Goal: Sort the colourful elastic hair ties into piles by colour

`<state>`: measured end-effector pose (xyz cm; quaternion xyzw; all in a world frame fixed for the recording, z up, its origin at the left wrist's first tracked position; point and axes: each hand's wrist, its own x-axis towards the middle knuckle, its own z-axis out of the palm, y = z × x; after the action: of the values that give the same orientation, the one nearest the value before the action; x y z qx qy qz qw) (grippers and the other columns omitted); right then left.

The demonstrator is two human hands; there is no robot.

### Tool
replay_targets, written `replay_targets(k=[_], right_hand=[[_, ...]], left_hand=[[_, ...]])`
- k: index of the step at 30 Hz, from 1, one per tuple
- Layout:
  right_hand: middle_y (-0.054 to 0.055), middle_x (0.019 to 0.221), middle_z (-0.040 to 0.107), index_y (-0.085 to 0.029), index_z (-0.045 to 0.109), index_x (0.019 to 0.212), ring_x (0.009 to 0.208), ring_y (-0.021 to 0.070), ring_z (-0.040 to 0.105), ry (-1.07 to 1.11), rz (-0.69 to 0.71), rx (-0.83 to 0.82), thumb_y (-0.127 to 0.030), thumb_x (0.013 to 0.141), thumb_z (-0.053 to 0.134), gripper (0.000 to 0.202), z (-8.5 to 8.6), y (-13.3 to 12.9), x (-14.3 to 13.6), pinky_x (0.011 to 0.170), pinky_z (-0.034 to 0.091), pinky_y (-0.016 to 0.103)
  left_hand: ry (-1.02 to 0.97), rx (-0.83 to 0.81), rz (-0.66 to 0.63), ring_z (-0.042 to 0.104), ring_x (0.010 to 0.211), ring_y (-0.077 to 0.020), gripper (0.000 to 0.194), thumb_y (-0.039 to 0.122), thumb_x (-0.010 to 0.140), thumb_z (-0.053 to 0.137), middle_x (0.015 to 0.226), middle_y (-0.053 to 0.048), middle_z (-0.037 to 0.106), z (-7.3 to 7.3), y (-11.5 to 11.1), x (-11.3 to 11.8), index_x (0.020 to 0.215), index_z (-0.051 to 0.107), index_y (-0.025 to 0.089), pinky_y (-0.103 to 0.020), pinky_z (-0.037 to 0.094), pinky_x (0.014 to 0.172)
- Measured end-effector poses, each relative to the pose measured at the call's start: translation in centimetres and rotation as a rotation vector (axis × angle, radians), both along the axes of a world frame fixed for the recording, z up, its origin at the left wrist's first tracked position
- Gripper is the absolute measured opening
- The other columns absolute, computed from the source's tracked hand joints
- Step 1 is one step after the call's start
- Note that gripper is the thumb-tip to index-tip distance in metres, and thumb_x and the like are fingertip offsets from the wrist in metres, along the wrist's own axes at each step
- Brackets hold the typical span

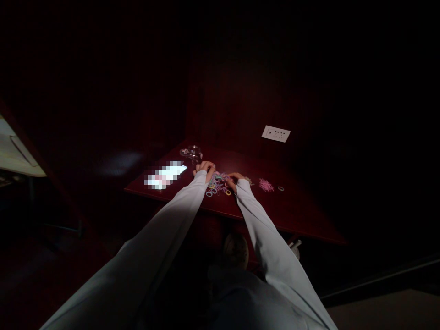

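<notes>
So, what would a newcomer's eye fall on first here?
Probably the bright, pixelated panel on the dark red table's left side. Next comes the colourful pile between the left hand and right hand, with a pink heap further right. The white socket plate stands out on the dark wall.

I count from my remote view: 2 hands, left hand [205, 167] and right hand [237, 178]. At least 2 piles, one mixed-colour heap [220, 177] and one pink pile [266, 185]; pieces in each uncountable. Loose at far right, 1 pale ring [281, 186]. Lit screens, 1 lit screen [167, 176]. Wall, 1 socket plate [276, 134]. Clear containers, at least 1 clear jar [194, 150], dim
</notes>
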<state>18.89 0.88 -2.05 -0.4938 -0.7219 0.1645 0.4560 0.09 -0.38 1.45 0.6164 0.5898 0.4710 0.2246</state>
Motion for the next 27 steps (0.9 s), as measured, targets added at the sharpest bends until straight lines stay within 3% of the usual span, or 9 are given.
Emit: replay_targets(k=[6, 12, 16, 27], right_hand=[[0.004, 0.075, 0.07, -0.02, 0.074, 0.089, 0.069, 0.019, 0.065, 0.186, -0.032, -0.048, -0.057, 0.077, 0.072, 0.039, -0.6, 0.7, 0.3, 0.067, 0.055, 0.031], [0.004, 0.082, 0.069, -0.02, 0.072, 0.104, 0.07, 0.0165, 0.063, 0.235, -0.047, -0.045, -0.053, 0.074, 0.071, 0.044, -0.5, 0.7, 0.3, 0.065, 0.056, 0.029], [0.004, 0.082, 0.069, -0.021, 0.071, 0.101, 0.07, 0.0156, 0.062, 0.229, -0.061, -0.048, -0.054, 0.075, 0.069, 0.042, -0.5, 0.5, 0.4, 0.065, 0.056, 0.028], [0.003, 0.079, 0.07, -0.022, 0.071, 0.097, 0.07, 0.0167, 0.063, 0.203, -0.061, -0.074, -0.05, 0.078, 0.07, 0.035, -0.2, 0.0, 0.6, 0.064, 0.054, 0.027]], left_hand=[[-0.017, -0.004, -0.001, 0.052, 0.12, -0.0229, 0.021, 0.024, 0.103, 0.049, 0.124, 0.0, 0.07, 0.2, -0.1, 0.0, 0.085, 0.061, 0.025, -0.041, 0.034, 0.107], [-0.077, 0.035, -0.013, 0.055, 0.116, -0.0225, 0.029, 0.023, 0.103, 0.044, 0.118, 0.0, 0.073, 0.6, -0.6, -0.3, 0.08, 0.061, 0.025, -0.041, 0.034, 0.109], [-0.095, 0.047, 0.001, 0.056, 0.114, -0.0226, 0.032, 0.021, 0.102, 0.043, 0.114, 0.0, 0.073, 0.6, -0.7, -0.4, 0.076, 0.062, 0.025, -0.041, 0.035, 0.109], [0.088, 0.079, -0.109, 0.054, 0.121, -0.0246, 0.016, 0.021, 0.094, 0.06, 0.12, 0.001, 0.072, 0.3, -1.0, 0.1, 0.081, 0.068, 0.024, -0.046, 0.031, 0.108]])
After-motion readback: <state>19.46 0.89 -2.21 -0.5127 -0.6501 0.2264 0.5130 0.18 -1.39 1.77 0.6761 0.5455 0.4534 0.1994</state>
